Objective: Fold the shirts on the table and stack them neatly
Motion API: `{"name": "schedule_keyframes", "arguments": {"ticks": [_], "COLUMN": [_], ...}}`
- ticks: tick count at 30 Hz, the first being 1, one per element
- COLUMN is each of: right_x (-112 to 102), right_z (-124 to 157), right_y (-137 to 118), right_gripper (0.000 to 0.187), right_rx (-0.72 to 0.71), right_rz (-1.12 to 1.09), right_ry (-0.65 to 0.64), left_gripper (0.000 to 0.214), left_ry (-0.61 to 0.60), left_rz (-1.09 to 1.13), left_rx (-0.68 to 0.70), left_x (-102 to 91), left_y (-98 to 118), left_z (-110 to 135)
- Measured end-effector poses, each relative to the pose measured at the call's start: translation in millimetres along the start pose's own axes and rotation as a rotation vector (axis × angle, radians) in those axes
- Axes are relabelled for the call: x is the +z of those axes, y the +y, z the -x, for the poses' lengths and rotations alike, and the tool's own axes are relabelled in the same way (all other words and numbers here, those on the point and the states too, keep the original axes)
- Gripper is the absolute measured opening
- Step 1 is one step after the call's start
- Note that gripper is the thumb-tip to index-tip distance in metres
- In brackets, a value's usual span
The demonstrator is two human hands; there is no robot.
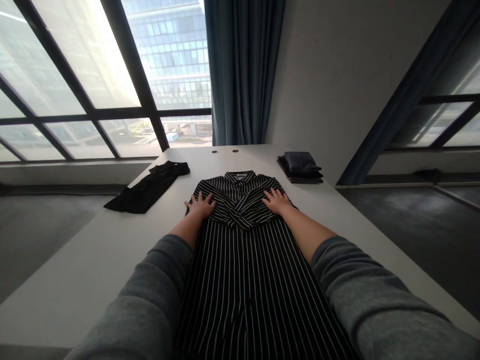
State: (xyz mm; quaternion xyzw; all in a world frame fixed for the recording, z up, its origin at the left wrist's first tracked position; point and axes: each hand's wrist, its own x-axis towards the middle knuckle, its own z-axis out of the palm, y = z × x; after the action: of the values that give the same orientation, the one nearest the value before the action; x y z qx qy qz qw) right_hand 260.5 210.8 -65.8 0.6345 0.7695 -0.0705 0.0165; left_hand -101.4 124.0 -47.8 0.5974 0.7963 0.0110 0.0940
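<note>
A long black shirt dress with thin white vertical stripes (247, 280) lies face up along the white table (82, 255), its collar pointing away from me. Its sleeves are folded across the chest. My left hand (200, 206) rests flat on the left shoulder area, fingers spread and nothing gripped. My right hand (276, 201) lies the same way on the right shoulder area. Grey sleeves cover both forearms up to the wrist region, and the skirt's lower end is out of view below.
A folded black garment (148, 187) lies at the table's left edge, partly overhanging it. A stack of folded dark clothes (300, 167) sits at the far right. Two small round holes (225, 150) mark the far end. Large windows and a blue curtain (243, 70) stand beyond.
</note>
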Motion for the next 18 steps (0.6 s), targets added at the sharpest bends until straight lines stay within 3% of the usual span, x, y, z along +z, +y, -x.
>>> {"name": "schedule_keyframes", "arguments": {"ticks": [10, 18], "right_x": [-8, -9], "right_z": [-58, -79], "right_y": [1, 3], "right_gripper": [0.077, 0.078], "right_rx": [-0.027, -0.029], "right_rz": [-0.015, -0.006], "right_ry": [0.004, 0.017], "left_gripper": [0.079, 0.079], "left_ry": [0.061, 0.091], "left_rz": [-0.004, 0.009], "left_rx": [-0.007, -0.006], "left_x": [-1.7, -2.0], "left_y": [0, -1], "left_z": [-56, -66]}}
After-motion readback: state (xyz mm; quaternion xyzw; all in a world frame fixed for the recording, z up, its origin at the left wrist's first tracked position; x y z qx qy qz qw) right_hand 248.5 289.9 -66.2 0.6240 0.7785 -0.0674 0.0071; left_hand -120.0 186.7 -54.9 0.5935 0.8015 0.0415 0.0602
